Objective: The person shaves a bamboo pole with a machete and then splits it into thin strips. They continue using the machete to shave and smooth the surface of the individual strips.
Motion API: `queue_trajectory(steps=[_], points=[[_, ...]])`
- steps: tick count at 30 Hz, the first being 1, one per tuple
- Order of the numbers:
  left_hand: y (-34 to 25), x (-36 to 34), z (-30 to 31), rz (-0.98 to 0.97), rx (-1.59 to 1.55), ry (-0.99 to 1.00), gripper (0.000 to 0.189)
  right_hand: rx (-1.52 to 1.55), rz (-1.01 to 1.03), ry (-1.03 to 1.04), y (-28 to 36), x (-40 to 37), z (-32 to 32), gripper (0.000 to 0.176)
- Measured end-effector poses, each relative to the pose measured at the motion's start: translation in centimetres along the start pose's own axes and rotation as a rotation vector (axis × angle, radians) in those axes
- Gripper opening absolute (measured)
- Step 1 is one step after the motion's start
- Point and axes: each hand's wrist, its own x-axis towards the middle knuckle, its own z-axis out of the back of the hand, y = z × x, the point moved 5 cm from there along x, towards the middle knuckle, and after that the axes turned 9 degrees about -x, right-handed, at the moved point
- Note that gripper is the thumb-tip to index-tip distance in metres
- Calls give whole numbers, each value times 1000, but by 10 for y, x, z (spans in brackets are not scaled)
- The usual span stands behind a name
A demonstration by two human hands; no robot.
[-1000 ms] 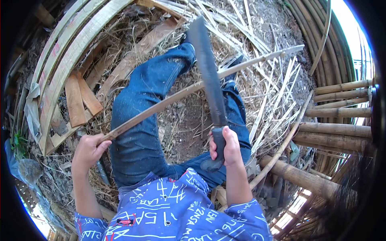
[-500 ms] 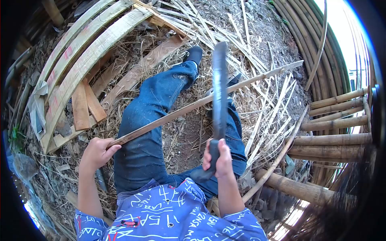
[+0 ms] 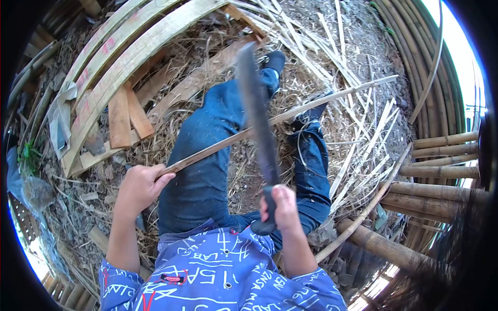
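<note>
My left hand grips the near end of a long thin bamboo strip that runs up and to the right across my blue-jeaned legs. My right hand is closed on the black handle of a long dark machete. The blade points away from me and crosses over the strip near its middle. I sit on the ground with both legs stretched forward.
Wide curved bamboo slats and short boards lie at the left. Thin split strips and dry shavings litter the ground ahead. Thick bamboo poles are stacked at the right.
The machete blade has swung from tilting right to leaning left over the strip. The view has shifted slightly and my left hand sits a little further right.
</note>
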Motion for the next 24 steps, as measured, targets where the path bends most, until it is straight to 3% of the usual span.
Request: queue_trajectory(steps=[3,5,9,11,15,17,21,24], points=[[-1,3,-7,-81,-21,-14,25,230,7,-60,-6,4,-3,40],[-1,2,-6,-66,-17,-7,25,172,-43,17,-14,-5,-23,41],[-6,2,-10,-39,-15,7,26,81,-9,-53,-11,-5,-4,42],[-8,1,-11,-47,-22,3,26,313,-26,-67,-12,-1,-6,42],[-5,3,-13,-61,-38,-15,26,131,-86,81,-18,-15,-36,40],[-3,3,-17,-51,-47,-21,26,70,-63,37,-9,-11,-21,41],[-7,2,-19,-30,-48,-17,26,290,-12,-77,0,-4,-15,42],[-9,6,-17,-33,-44,-22,27,69,-120,95,-8,-19,-40,40]])
